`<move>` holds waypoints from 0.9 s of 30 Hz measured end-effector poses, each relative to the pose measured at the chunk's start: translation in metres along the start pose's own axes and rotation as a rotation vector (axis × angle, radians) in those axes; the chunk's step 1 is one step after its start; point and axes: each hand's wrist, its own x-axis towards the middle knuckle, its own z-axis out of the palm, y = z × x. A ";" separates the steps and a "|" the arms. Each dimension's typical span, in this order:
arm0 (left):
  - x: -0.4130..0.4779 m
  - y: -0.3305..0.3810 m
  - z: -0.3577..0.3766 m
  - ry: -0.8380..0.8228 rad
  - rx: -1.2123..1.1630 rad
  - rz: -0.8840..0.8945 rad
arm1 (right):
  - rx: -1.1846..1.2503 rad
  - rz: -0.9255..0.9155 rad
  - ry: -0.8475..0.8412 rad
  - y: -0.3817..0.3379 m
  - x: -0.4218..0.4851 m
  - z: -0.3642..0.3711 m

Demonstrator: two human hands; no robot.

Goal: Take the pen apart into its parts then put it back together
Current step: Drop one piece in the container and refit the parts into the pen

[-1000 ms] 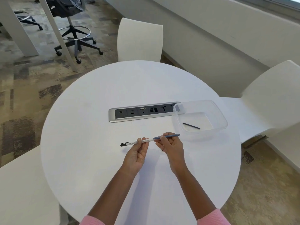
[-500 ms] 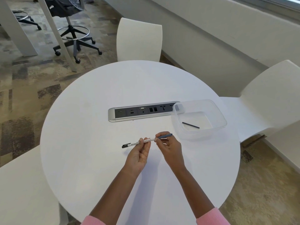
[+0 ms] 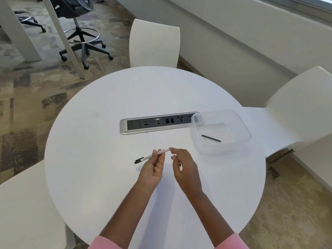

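Note:
Above the round white table (image 3: 100,141) my left hand (image 3: 152,169) pinches a white pen barrel (image 3: 146,158) near its right half; the barrel's black tip points left. My right hand (image 3: 186,168) is at the barrel's right end. Its index fingertip touches that end, and the other fingers curl loosely. No blue refill shows outside the barrel. A thin black rod (image 3: 211,138) lies in a clear plastic container (image 3: 241,126) to the right of my hands.
A silver and black socket panel (image 3: 158,124) is set into the table behind my hands, its right end under the container. White chairs stand at the far side (image 3: 154,44), the right (image 3: 301,105) and the near left (image 3: 27,203).
The blue refill that stuck out to the right has slid leftward fully into the barrel, and my right hand followed it up to the barrel's end. The left hand kept its hold.

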 end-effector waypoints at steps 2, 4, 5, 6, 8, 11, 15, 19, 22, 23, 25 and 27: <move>0.000 0.001 0.000 -0.002 0.005 0.008 | -0.016 0.002 0.013 0.003 0.000 0.000; 0.001 0.003 0.000 0.005 0.002 0.017 | 0.002 0.066 0.048 0.009 0.002 -0.001; 0.002 0.004 0.001 0.009 -0.001 0.023 | 0.006 0.109 0.067 0.013 0.003 -0.001; 0.002 0.005 0.001 0.011 0.000 0.029 | 0.010 0.154 0.085 0.017 0.005 -0.002; 0.005 0.007 0.000 0.012 0.024 0.045 | 0.015 0.253 0.100 0.028 0.008 -0.003; 0.010 0.010 -0.004 0.021 0.050 0.084 | -0.048 0.386 0.061 0.045 0.010 -0.004; 0.017 0.013 -0.009 0.043 0.050 0.112 | -0.127 0.497 -0.047 0.064 0.009 -0.001; 0.020 0.014 -0.013 0.054 0.046 0.109 | -0.182 0.541 -0.168 0.072 0.009 0.006; 0.021 0.014 -0.015 0.059 0.034 0.105 | -0.222 0.545 -0.230 0.073 0.008 0.012; 0.021 0.014 -0.016 0.062 0.033 0.105 | -0.244 0.543 -0.244 0.074 0.008 0.014; 0.020 0.015 -0.017 0.061 0.034 0.105 | -0.287 0.532 -0.255 0.074 0.009 0.016; 0.019 0.016 -0.018 0.060 0.031 0.104 | -0.320 0.518 -0.254 0.074 0.010 0.018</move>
